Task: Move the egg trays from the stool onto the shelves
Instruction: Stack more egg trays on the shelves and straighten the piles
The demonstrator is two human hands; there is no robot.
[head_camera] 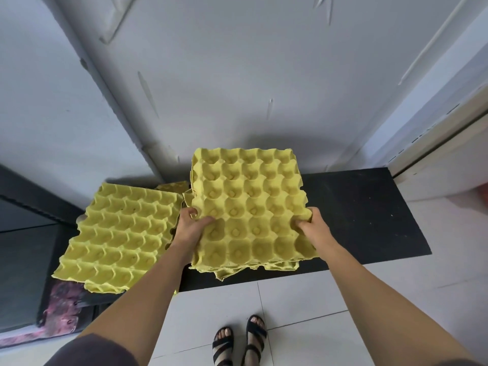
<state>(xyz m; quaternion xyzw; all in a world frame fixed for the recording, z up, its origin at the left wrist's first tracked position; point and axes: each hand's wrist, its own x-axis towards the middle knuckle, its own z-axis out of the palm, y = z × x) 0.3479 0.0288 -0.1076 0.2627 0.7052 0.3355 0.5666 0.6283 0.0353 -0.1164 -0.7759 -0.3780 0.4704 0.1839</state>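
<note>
Head view: left hand [188, 228] and right hand [314, 225] hold a stack of egg trays [250, 196], fingers [299, 223] curled over its edges, at the black shelf [369, 220]; a second stack [118, 233] beside it seems already delivered.

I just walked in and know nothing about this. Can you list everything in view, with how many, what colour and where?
held stack: one, yellow egg trays, centre, over the black ledge
second stack: one, yellow egg trays, to its left, untouched
tray edge: one, yellow, peeking out behind, between the stacks
black ledge: one, at the wall's foot
wall: grey-white, behind
floor: white tiles, near side
pink-stained slab: one, dark, lower left
sandals: two, black, on the feet, bottom centre
left hand: grip on the held stack's left edge
right hand: grip on its right edge
</note>
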